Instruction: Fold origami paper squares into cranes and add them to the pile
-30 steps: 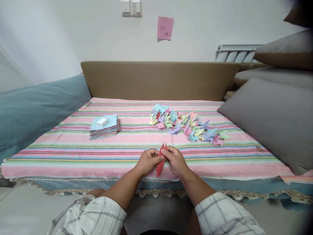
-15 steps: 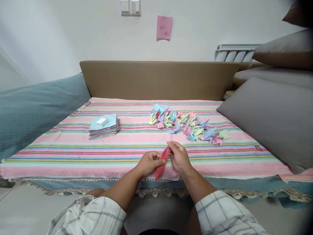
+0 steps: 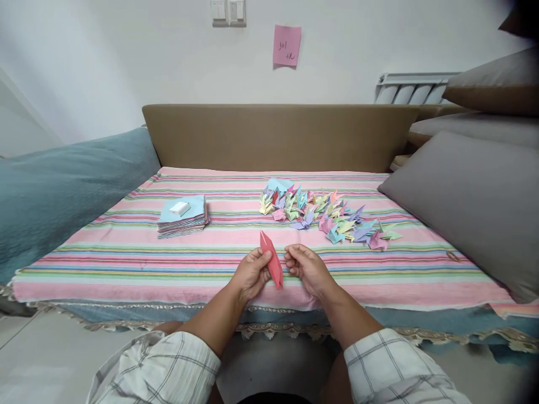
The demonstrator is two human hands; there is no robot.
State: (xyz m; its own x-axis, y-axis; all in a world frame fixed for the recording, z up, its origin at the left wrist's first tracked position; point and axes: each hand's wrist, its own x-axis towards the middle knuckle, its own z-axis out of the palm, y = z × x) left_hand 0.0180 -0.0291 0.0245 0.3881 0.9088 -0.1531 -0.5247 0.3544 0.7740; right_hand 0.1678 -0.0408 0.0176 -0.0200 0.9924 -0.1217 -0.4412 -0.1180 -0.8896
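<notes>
So, way off to the left of the fingers and farther back sits a stack of paper [image 3: 182,229] with a small white block [image 3: 180,209] on top. Next, the left hand [image 3: 254,273] has its thumb and fingers closed on a narrow folded red paper [image 3: 273,264], which sits tilted, poking out beyond and below that grip. Just right of it, apart from the paper, the right hand [image 3: 309,269] has curled fingers with thumb and index close together; can't tell if the tips meet, and no paper shows in them. My worry: the left pinch is the only hold, so a sideways tug could twist the paper, and squeezing too hard could crease it wrong. Farther back, right of the red paper, lie the folded paper birds [image 3: 325,223].
</notes>
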